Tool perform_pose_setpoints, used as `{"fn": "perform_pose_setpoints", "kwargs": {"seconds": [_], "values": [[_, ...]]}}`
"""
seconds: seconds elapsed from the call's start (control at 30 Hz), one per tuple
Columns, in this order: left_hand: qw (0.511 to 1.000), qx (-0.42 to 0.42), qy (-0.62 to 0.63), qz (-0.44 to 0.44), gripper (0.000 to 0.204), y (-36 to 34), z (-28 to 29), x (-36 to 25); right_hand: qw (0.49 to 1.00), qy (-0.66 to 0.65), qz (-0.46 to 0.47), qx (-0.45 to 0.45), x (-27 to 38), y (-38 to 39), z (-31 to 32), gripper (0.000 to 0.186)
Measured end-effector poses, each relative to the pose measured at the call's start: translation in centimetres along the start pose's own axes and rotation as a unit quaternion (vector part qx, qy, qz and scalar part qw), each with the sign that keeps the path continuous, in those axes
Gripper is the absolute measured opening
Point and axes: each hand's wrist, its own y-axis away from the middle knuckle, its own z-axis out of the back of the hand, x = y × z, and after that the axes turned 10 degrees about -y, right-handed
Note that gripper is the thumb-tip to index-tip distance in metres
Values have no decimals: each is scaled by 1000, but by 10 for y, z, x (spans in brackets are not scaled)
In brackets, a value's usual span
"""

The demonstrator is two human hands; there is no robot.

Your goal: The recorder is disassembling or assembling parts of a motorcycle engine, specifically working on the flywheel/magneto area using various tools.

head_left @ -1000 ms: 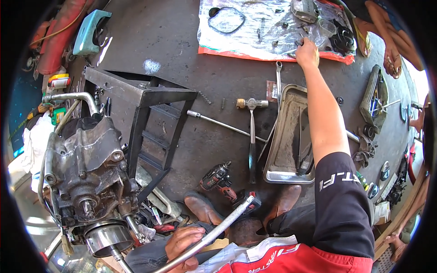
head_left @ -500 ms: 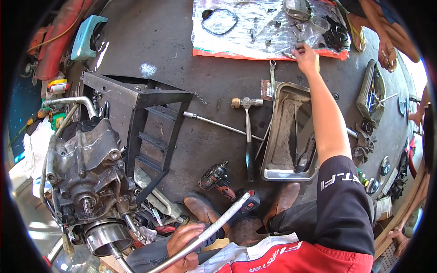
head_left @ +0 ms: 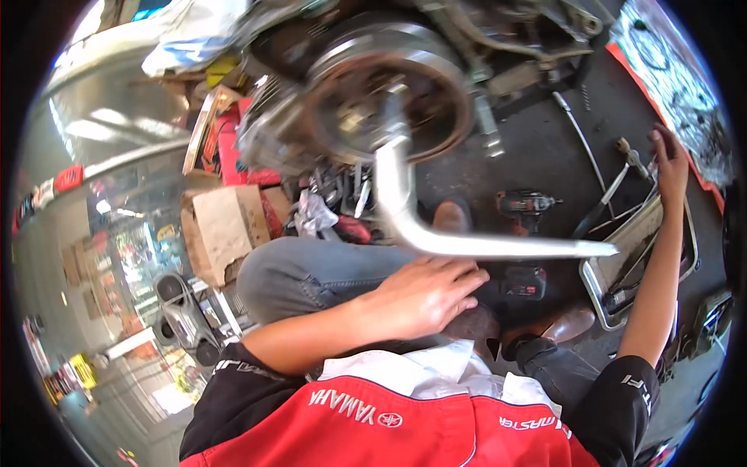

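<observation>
My left hand rests over my lap with its fingers apart, just under a bent silver metal bar. It appears to hold nothing. The bar runs from the middle of a round metal drum on an engine and ends in mid-air over my lap. Out to the right, my right hand is near the edge of a plastic sheet with an orange border. Its fingers are bent together; blur hides what is between them. Below that hand lies a metal tray with tools.
A cordless impact driver lies on the floor between my feet and the engine. Near the tray are a hammer and a long metal rod. A cardboard box and a glass case stand on the left.
My view has swung left, bringing the drum and bar to the middle. The right hand has come off the sheet's small parts. The left hand's fingers have loosened beside the bar.
</observation>
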Motion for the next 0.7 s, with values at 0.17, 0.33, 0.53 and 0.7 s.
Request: {"fn": "perform_pose_setpoints", "kwargs": {"seconds": [0.17, 0.33, 0.53, 0.7], "values": [[996, -48, -64, 30, 36, 102, 55, 27, 994, -64, -79, -49, 28, 39, -69, 33], [900, -378, 106, 189, 25, 222, 103, 101, 970, -94, -67, -215, 23, 108, -125, 35], [702, -534, 353, 311, 22, 191, -2, 276, 985, -71, -88, -130, 74, 204, -188, 33], [817, -393, 227, 356, 22, 85, -137, 327, 991, 12, -133, -26, 109, 266, -215, 27]]}}
